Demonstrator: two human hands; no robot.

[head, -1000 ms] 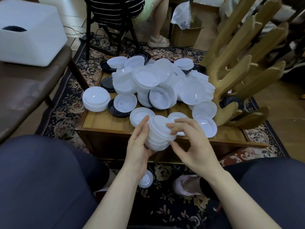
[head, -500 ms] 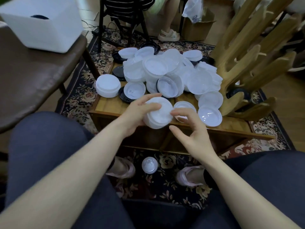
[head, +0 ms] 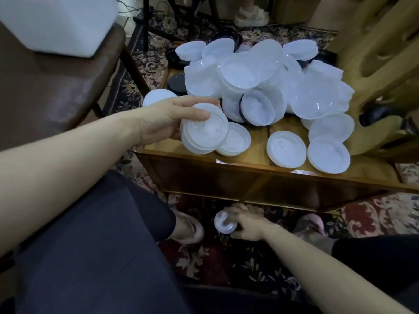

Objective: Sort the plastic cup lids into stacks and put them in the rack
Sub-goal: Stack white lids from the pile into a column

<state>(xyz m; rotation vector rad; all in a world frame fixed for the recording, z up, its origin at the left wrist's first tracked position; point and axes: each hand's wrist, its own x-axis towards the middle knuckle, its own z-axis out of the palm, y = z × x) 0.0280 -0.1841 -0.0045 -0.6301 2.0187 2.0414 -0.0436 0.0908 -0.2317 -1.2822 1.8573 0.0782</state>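
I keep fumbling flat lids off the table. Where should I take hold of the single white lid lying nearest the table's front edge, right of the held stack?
Grip the single white lid by its rim, fingers coming from the near side, where the lid slightly overhangs the table edge. It lies flat, so the top offers no purchase; a thumb above and fingers below there would likely pinch it.

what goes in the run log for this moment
left hand: holds lid stack at table edge | right hand: grasps fallen lid on carpet
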